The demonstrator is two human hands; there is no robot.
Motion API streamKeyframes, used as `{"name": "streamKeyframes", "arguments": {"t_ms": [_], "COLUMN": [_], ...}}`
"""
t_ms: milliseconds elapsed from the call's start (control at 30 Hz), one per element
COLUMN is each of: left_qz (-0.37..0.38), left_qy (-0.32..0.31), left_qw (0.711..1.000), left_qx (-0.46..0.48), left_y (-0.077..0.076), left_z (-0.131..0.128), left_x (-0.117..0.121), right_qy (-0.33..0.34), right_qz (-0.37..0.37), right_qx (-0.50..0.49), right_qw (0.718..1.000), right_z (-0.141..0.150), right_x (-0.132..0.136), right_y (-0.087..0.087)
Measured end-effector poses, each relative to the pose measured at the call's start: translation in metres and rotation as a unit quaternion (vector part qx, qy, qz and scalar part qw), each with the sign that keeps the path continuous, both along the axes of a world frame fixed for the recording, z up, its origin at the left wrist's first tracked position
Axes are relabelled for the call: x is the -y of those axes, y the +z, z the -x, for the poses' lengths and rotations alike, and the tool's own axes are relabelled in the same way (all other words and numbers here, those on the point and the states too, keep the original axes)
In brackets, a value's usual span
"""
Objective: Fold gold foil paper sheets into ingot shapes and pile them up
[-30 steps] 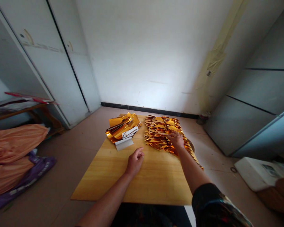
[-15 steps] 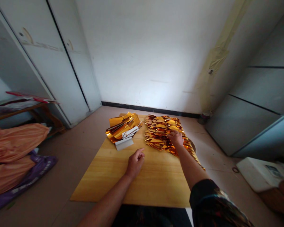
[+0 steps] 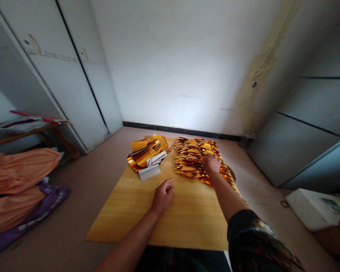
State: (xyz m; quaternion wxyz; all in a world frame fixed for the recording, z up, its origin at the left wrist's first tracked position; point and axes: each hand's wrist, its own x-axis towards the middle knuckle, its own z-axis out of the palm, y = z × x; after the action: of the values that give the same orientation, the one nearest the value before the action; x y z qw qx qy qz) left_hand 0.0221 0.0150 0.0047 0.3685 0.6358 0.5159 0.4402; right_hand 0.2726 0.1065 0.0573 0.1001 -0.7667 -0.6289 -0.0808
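My right hand (image 3: 211,164) lies on the right part of a bed of folded gold foil paper pieces (image 3: 187,158), touching them with its fingers somewhat apart; its fingertips are partly hidden among the folds. Closed loosely, with nothing visible in it, my left hand (image 3: 163,192) rests on the wooden board (image 3: 124,215) in front of the papers. Beyond it to the left is a loose heap of flat gold foil sheets (image 3: 147,149). Several of these show their white backs, and one pale sheet (image 3: 149,172) juts out toward me.
Behind the board stands a white wall (image 3: 170,68). A grey cabinet (image 3: 73,75) is at the left, with orange bags (image 3: 19,166) and a purple bag (image 3: 51,200) on the floor. At the right are a grey cabinet-like unit (image 3: 306,124) and a white box (image 3: 311,207).
My right hand stays at nearly the same spot on the folded pieces, its fingers a little more spread. The left hand has hardly moved. The whole view has shifted slightly.
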Motion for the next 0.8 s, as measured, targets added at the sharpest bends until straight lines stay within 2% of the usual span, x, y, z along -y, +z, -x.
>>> {"name": "streamKeyframes", "arguments": {"t_ms": [233, 333, 400, 500, 633, 800], "left_qz": [-0.002, -0.008, -0.017, -0.03, -0.081, -0.107], "left_qy": [0.001, -0.004, -0.004, 0.011, 0.074, 0.232], "left_qw": [1.0, 1.0, 1.0, 0.999, 0.993, 0.967], "left_qx": [0.005, 0.007, 0.009, 0.022, 0.034, -0.019], "left_y": [0.0, -0.002, -0.004, -0.007, -0.007, 0.011], "left_z": [0.0, 0.0, -0.001, -0.001, 0.015, 0.063], "left_x": [-0.001, -0.002, -0.002, -0.002, -0.011, -0.05], "right_qy": [0.006, 0.028, 0.08, 0.204, 0.319, 0.335], "right_qz": [-0.037, -0.085, -0.135, -0.175, -0.182, -0.162], "right_qx": [0.012, 0.015, 0.02, 0.024, 0.014, -0.001], "right_qw": [0.999, 0.996, 0.987, 0.963, 0.93, 0.928], "right_z": [0.002, 0.011, 0.023, 0.044, 0.06, 0.059], "right_x": [0.0, 0.009, 0.02, 0.046, 0.077, 0.091], "right_y": [0.006, 0.008, 0.005, -0.01, -0.033, -0.046]}}
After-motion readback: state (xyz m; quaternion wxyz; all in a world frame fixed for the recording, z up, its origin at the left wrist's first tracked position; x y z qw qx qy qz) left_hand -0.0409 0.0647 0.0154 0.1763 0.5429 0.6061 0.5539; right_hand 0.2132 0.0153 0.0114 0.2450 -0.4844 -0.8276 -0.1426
